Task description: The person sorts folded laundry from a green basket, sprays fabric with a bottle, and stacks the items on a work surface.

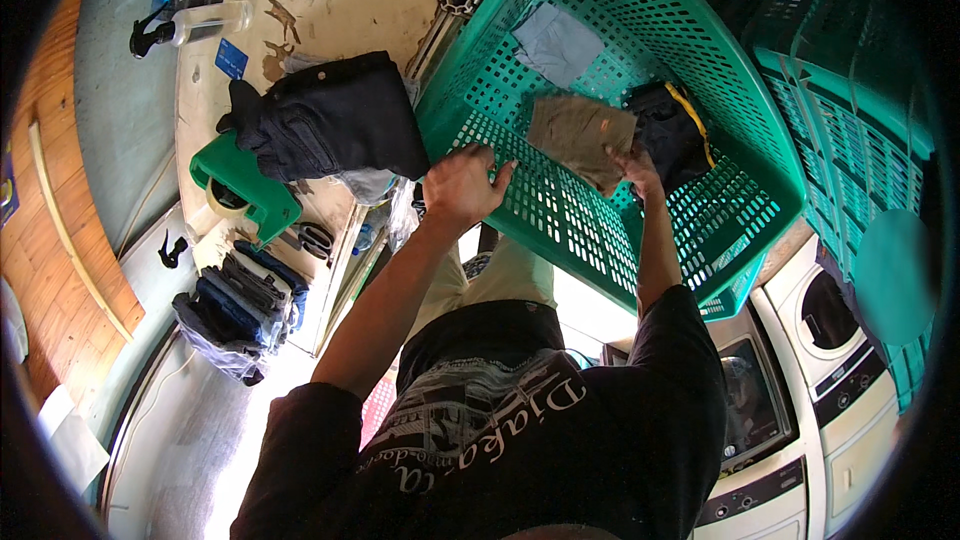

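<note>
Black T-shirt [560,460], hands [465,187] apart, brown garment [578,136] in right [640,169]

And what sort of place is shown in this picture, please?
Probably a laundry room or laundry shop: there are white machines with glass doors, a large green basket with a few clothes inside, and a stack of folded clothes at the left.

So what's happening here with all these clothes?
A person's right hand holds a brown garment inside a green plastic basket, while the left hand is at the basket's rim. A light grey garment and a dark garment with a yellow edge also lie in the basket. Folded dark clothes sit on the worn table to the left.
</note>
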Motion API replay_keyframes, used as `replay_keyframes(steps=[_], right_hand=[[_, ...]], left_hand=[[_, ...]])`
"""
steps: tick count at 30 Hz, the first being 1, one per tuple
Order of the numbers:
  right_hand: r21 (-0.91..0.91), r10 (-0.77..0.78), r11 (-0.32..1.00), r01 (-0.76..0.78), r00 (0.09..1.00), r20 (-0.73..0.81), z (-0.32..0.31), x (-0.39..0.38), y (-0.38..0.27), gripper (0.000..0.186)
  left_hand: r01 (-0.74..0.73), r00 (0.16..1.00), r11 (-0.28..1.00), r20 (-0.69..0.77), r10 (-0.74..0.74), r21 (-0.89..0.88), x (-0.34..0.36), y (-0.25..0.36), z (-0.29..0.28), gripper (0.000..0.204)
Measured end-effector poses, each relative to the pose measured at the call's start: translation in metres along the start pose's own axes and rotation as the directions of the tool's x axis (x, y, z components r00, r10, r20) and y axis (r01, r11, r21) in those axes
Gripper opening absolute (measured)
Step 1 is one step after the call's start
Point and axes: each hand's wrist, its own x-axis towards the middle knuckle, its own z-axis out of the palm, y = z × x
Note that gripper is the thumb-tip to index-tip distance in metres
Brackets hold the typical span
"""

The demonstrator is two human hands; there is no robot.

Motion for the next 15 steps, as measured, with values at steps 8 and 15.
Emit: replay_keyframes(steps=[8,15], right_hand=[[-0.635,-0.018,0.772,-0.031,0.997,-0.07,0.024,0.101,0.015,0.046],[0.16,0.113,0.984,-0.08,0.971,-0.211,0.103,0.17,-0.04,0.04]], left_hand=[[0.016,0.999,1.0,0.039,-0.016,0.012,-0.003,-0.001,-0.004,0.037],[0.004,1.0,1.0,-0.021,-0.004,-0.028,0.0,-0.003,0.002,0.037]])
